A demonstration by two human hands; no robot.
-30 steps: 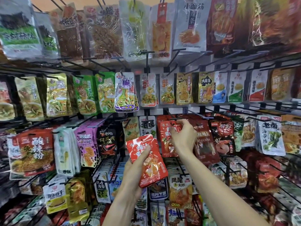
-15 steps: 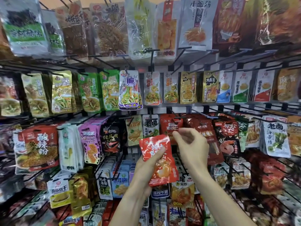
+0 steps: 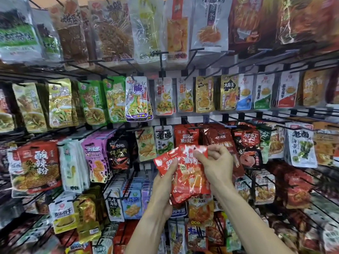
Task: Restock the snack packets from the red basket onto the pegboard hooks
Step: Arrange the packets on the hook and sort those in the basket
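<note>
Red snack packets (image 3: pixel 190 178) fanned in left hand (image 3: pixel 165 182), right hand (image 3: pixel 216 165) pinching top edge

Two hands (image 3: pixel 165 182); apparently two red packets (image 3: pixel 190 176) held; hanging packets (image 3: pixel 138 98) uncountable.

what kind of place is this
Most likely a snack aisle in a shop. A wall display is packed with rows of hanging snack packets on black peg hooks, and the hands hold red packets like the ones hanging just above.
</note>
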